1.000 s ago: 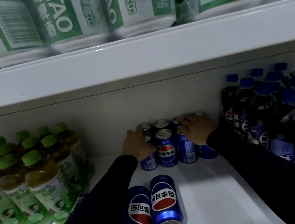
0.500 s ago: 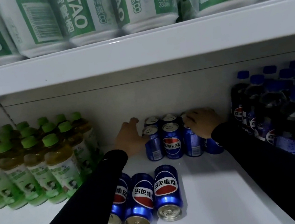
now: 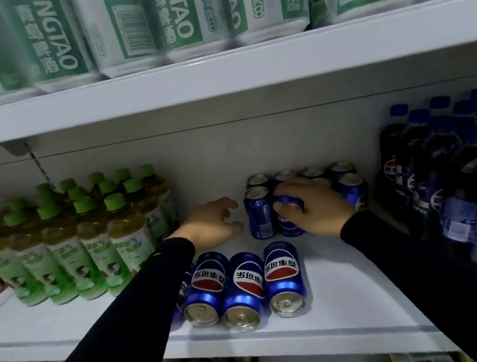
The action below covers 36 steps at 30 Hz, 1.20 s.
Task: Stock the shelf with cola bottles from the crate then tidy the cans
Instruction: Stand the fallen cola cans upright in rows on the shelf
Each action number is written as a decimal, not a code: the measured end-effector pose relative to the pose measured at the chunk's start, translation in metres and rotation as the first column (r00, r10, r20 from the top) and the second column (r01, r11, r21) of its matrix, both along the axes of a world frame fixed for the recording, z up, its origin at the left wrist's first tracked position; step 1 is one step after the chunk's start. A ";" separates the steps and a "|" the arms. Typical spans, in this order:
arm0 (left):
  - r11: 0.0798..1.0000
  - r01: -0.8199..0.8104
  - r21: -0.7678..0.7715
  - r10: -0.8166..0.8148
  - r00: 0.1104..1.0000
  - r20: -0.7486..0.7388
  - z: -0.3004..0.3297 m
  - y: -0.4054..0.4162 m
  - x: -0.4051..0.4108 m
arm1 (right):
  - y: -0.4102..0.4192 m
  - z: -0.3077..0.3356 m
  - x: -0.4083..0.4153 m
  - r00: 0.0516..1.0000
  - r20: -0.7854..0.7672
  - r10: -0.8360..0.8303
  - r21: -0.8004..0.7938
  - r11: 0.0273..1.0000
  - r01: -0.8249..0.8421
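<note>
The right hand [image 3: 314, 209] curls round a standing cola can [image 3: 291, 219] at the back of the shelf [image 3: 346, 305]. The left hand [image 3: 210, 225] rests beside the group, fingers loosely spread, seemingly holding nothing. Three cans [image 3: 242, 287] lie near the front edge; cola bottles [image 3: 450, 170] stand right.

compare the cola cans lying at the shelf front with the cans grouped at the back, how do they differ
The lying cans rest on their sides, tops facing the shelf edge; the standing cans are upright, tops up. The lying ones form a single row near the front; the standing ones are packed in rows by the back wall. No hand touches the lying cans; the right hand grips one standing can. Both are blue cola cans with the same logo.
</note>
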<state>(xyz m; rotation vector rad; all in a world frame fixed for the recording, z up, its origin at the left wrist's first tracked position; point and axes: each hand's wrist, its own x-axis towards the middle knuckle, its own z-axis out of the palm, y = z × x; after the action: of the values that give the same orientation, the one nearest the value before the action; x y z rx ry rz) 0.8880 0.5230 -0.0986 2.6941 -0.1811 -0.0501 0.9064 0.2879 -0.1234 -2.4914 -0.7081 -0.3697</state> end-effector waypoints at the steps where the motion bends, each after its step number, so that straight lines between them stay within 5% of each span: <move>1: 0.999 0.024 -0.021 -0.025 0.999 -0.031 0.001 0.001 -0.003 | 0.005 -0.002 -0.009 0.999 -0.037 0.002 -0.030 1.000 -0.003; 10: 0.891 0.446 -0.086 -0.443 0.814 -0.375 0.000 0.006 -0.042 | 0.023 -0.023 -0.069 0.930 -0.365 0.035 -0.133 0.987 -0.089; 14: 0.853 0.502 0.142 -0.413 0.816 -0.403 -0.010 0.001 -0.048 | 0.019 -0.029 -0.074 0.886 -0.463 -0.017 -0.194 0.977 -0.083; 21: 0.845 0.501 0.190 -0.405 0.830 -0.384 -0.003 -0.018 -0.045 | -0.004 -0.025 -0.076 0.898 -0.437 -0.054 -0.139 0.990 -0.008; 26: 0.932 0.357 0.054 -0.327 0.899 -0.291 -0.005 -0.029 -0.030 | -0.029 -0.007 -0.071 0.783 -0.620 -0.049 0.087 0.988 0.131; 29: 0.955 0.219 -0.202 -0.271 0.918 -0.290 -0.013 -0.041 -0.023 | -0.043 -0.013 -0.063 0.689 -0.724 -0.025 0.218 0.939 0.264; 33: 0.855 -0.030 -0.518 -0.172 0.926 -0.337 -0.025 -0.050 -0.015 | -0.053 -0.020 -0.054 0.590 -0.807 0.019 0.360 0.807 0.468; 36: 0.720 -0.244 -0.650 -0.071 0.906 -0.418 -0.034 -0.051 -0.008 | -0.051 -0.022 -0.051 0.602 -0.798 -0.024 0.368 0.772 0.518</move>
<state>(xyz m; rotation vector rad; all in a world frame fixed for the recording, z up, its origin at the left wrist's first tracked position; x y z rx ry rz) 0.8798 0.4720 -0.1324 1.8678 0.0633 -0.4402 0.8558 0.2370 -0.1453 -1.8660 0.1768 0.3456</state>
